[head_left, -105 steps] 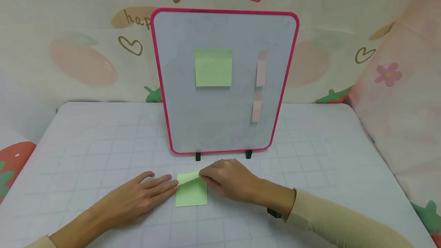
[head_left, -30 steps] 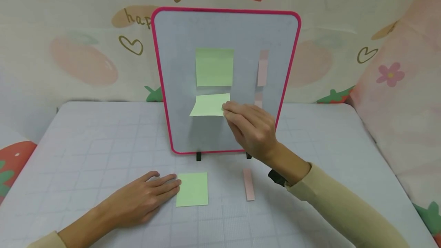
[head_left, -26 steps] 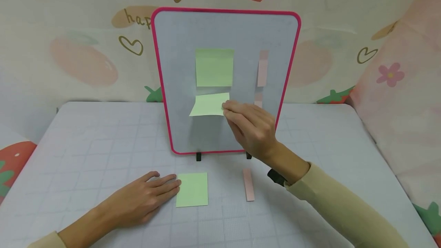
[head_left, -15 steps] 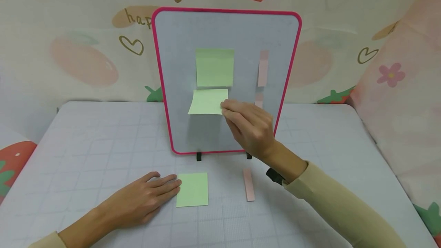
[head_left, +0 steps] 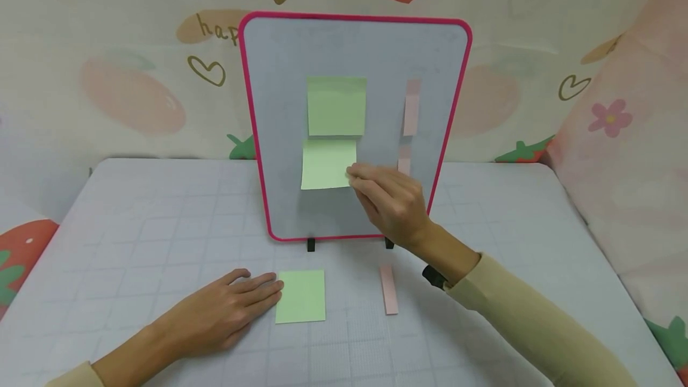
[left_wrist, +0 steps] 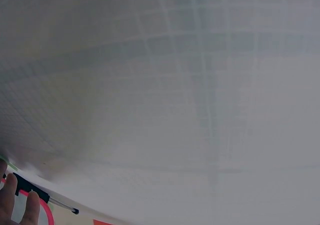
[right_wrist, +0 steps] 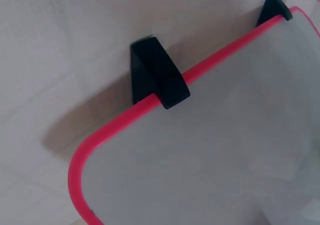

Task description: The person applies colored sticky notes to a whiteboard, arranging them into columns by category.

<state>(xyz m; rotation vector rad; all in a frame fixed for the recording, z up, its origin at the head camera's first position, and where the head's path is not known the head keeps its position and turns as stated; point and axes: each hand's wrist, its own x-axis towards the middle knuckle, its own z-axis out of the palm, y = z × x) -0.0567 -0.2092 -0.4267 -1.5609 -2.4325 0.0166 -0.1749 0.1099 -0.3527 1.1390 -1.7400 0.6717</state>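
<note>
A light green sticky note [head_left: 326, 163] hangs in front of the whiteboard [head_left: 279, 196], just below another green sticky note [head_left: 337, 106] stuck there. My right hand [head_left: 392, 202] pinches the lower note by its right edge, near the bottom corner. On the table, the fingertips of my left hand [head_left: 226, 309] rest at the left edge of a green sticky note pad [head_left: 301, 296], fingers extended. In the left wrist view a few fingers [left_wrist: 31, 210] show at the lower left corner. The right hand is not clearly visible in the right wrist view.
Two pink sticky strips are on the board's right side, an upper strip [head_left: 411, 107] and a lower one [head_left: 404, 160] partly behind the right hand. A pink strip pad [head_left: 389, 289] lies on the table. Black feet [right_wrist: 157, 72] hold the pink-rimmed board up.
The right hand peeled a green note off the pad and carried it up to the board. Over the last second the note shifted slightly up and its lower edge swung down. The left hand barely moved.
</note>
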